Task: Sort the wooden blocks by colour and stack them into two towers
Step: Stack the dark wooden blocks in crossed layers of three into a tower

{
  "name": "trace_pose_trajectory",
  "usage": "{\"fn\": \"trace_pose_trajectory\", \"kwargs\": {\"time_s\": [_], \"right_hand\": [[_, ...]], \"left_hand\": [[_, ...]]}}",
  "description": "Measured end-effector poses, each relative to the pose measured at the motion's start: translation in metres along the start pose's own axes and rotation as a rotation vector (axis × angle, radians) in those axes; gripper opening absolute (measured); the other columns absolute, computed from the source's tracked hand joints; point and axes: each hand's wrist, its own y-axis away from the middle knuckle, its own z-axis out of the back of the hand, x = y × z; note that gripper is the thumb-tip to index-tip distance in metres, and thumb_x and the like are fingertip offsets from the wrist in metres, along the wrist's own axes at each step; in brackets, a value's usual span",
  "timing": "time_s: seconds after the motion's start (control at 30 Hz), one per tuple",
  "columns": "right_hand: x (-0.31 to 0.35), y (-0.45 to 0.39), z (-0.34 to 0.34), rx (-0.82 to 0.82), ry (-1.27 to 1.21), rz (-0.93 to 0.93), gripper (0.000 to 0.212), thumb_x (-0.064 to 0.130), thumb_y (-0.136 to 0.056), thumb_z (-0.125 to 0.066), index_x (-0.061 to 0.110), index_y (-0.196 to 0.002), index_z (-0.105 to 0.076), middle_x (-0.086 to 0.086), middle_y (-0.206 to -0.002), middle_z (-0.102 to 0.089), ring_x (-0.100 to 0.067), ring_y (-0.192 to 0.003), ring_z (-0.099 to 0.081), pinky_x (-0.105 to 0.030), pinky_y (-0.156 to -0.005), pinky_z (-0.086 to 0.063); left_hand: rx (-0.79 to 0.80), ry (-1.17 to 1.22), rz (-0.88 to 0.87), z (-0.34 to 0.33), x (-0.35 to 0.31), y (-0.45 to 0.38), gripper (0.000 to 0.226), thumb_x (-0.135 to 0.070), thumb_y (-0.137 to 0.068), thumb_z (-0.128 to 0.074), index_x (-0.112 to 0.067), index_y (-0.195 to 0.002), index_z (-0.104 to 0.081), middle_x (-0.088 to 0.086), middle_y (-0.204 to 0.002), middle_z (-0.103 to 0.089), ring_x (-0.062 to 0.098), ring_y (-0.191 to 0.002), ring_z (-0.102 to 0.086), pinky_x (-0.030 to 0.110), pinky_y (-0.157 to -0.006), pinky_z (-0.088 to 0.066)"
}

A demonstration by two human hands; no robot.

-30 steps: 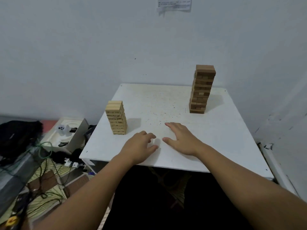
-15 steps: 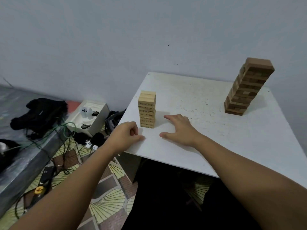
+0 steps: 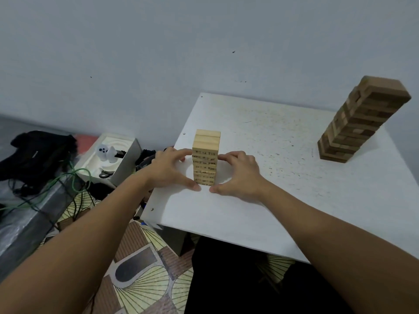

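Two bare forearms are seen reaching forward from the bottom of the view over a patterned floor and the near edge of a white tabletop [image 3: 226,218]. The left hand [image 3: 169,169] and the right hand [image 3: 238,173] are placed on either side of a short tower of pale wooden blocks [image 3: 205,157], which stands upright near the tabletop's left edge. Each grip is curved around the tower: fingertips are set against its upper sides and thumbs are stretched toward its base, the thumb tips lying close together on the tabletop in front of it. Dark printed marks are seen on the pale blocks' front faces, too small to be read in full. Farther back on the right, well apart from the hands, a taller tower of darker brown blocks [image 3: 360,123] is seen, with some blocks slightly out of line. To the left of the tabletop, on the floor, an open white box [image 3: 127,159], a black bag [image 3: 38,152] and green cables [image 3: 56,184] are visible against a plain grey wall
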Motion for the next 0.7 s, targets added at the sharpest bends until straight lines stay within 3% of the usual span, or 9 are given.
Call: {"fn": "trace_pose_trajectory", "kwargs": {"time_s": [0.17, 0.4, 0.7], "right_hand": [[0.003, -0.006, -0.001, -0.006, -0.017, 0.007, 0.083, 0.066, -0.061, -0.083, 0.050, -0.136, -0.052, 0.019, -0.137, -0.029, -0.012, -0.135, -0.017, -0.036, -0.118, -0.020], [0.003, -0.006, -0.006, -0.046, -0.026, 0.034, 0.065, 0.067, -0.062, -0.084, 0.051, -0.120, -0.059, 0.021, -0.126, -0.030, -0.008, -0.126, -0.018, -0.035, -0.117, -0.020], [0.002, -0.006, -0.013, -0.102, -0.036, 0.054, 0.052, 0.071, -0.061, -0.082, 0.057, -0.103, -0.054, 0.023, -0.122, -0.033, -0.002, -0.119, -0.019, -0.035, -0.119, -0.019]], "left_hand": [[0.041, -0.039, -0.031, -0.001, -0.002, -0.010, 0.091, -0.072, -0.045, -0.091, -0.071, -0.126, -0.050, -0.016, -0.133, -0.043, 0.019, -0.135, -0.020, 0.056, -0.118, -0.026], [0.049, -0.071, -0.075, -0.003, -0.004, -0.009, 0.069, -0.067, -0.053, -0.094, -0.088, -0.095, -0.044, -0.016, -0.128, -0.037, 0.013, -0.129, -0.016, 0.040, -0.111, -0.015], [-0.015, -0.055, -0.108, -0.011, -0.003, -0.008, 0.060, -0.074, -0.055, -0.086, -0.089, -0.094, -0.042, -0.019, -0.120, -0.039, 0.013, -0.120, -0.021, 0.030, -0.103, -0.016]]}}
